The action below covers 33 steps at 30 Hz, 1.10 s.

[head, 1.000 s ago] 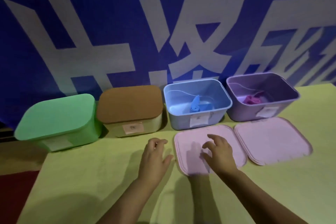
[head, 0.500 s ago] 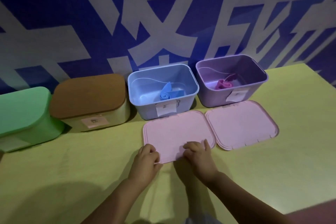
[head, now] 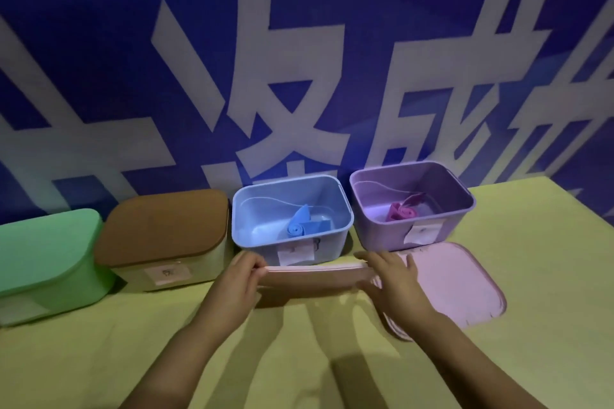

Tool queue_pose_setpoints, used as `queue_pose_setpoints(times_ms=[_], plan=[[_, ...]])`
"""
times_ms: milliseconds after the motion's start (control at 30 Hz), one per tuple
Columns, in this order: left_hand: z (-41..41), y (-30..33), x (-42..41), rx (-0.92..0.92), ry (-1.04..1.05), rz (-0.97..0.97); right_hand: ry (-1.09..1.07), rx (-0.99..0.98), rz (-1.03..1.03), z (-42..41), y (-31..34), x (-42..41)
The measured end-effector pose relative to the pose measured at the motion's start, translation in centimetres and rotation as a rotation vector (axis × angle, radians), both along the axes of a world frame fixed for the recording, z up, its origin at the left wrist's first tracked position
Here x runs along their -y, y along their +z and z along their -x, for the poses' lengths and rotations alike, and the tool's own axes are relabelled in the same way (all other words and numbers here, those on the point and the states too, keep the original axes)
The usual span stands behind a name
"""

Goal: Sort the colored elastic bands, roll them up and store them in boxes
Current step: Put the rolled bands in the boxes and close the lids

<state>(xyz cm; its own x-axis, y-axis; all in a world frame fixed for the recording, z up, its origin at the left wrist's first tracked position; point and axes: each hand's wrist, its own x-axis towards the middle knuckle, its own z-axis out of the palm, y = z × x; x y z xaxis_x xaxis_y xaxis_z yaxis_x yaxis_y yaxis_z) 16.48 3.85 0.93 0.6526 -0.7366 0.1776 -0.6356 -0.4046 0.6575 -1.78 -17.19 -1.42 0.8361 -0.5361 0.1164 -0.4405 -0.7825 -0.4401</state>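
A pink lid [head: 315, 272] is lifted off the table, seen almost edge-on in front of the open blue box [head: 345, 209]. My left hand [head: 237, 279] pinches its left end and my right hand [head: 392, 276] grips its right end. A rolled blue band [head: 304, 227] lies inside the blue box. To its right, the open purple box [head: 465, 196] holds a rolled pink band [head: 400, 212]. A second pink lid [head: 461, 285] lies flat on the yellow table [head: 548, 292] in front of the purple box.
A cream box with a brown lid [head: 166, 226] and a green lidded box [head: 46, 252] stand closed at the left. A blue wall banner with large white characters [head: 299, 76] rises right behind the boxes.
Both hands went from resting on the flat pink lid to gripping its ends, and have raised it off the table towards the blue box. The camera view has shifted.
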Motion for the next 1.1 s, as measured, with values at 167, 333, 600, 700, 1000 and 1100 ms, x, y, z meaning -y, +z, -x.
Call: queue_pose_setpoints(times_ms=[167, 333, 600, 700, 1000, 1100], plan=[[-1.9, 3.5, 1.2, -0.167, 0.042, 0.118, -0.139, 0.278, -0.438, 0.3, 3.0, 4.5], [-4.0, 7.4, 3.3, -0.287, 0.124, 0.266, -0.106, 0.307, -0.589, -2.3, 5.2, 5.9], [-5.0, 5.5, 3.9, -0.382, 0.671, 0.412, -0.190, 0.220, -0.624, -9.9, 7.1, 7.0], [-3.9, 3.2, 3.1, -0.333, 0.813, 0.370, -0.276, 0.180, -0.612, -12.0, 6.6, 8.1], [-2.3, -0.6, 4.2, -0.544, 0.624, 0.235, -0.440, 0.086, -0.639, -15.8, 3.0, 9.0], [-2.6, -0.7, 4.7, -0.551, 0.601, 0.286, -0.436, 0.074, -0.615, -16.9, 2.3, 8.9]])
